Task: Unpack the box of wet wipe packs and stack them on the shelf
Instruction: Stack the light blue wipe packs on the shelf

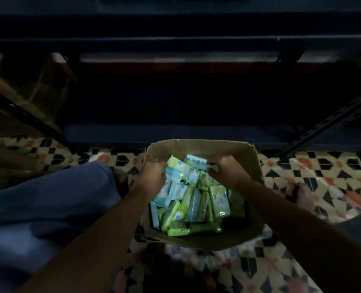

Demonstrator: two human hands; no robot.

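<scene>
Shelf [175,132]: dark metal racking at 12 o'clock, just beyond the box; lowest board sits close to the floor and looks bare, though too dim to be sure. Slotted uprights slant in at 9 and 3 o'clock.
Floor [314,172]: patterned tile in black, cream and orange, hard and flat; the box rests directly on it.
Room: very dim, upper half nearly black. A carton [25,92] sits on the rack at 10 o'clock. The person's knee [54,193] in blue cloth is at 8 o'clock, a foot at 4 o'clock.
Box [200,148]: open brown cardboard, centre of view, walls bowed and soft-looking. Judged light, likely to slide if tugged.
Packs [196,199]: green and pale-blue film sachets, heaped loose in the box at all angles, many on edge. Judged light, soft, squashy, with slick film; not fragile. Several should fit in one grip.
Hold: best taken across the flat faces, a bundle squeezed between both palms; a pinch on the crimped ends would likely slip.
Left hand [152,176]: inside the box at its 9 o'clock side, fingers curled round blue packs at the heap's top.
Right hand [226,172]: at the box's 1 o'clock, thumb and fingers pinching packs at the far end.
Progress: box looks mostly full; stacking judged barely begun.
</scene>
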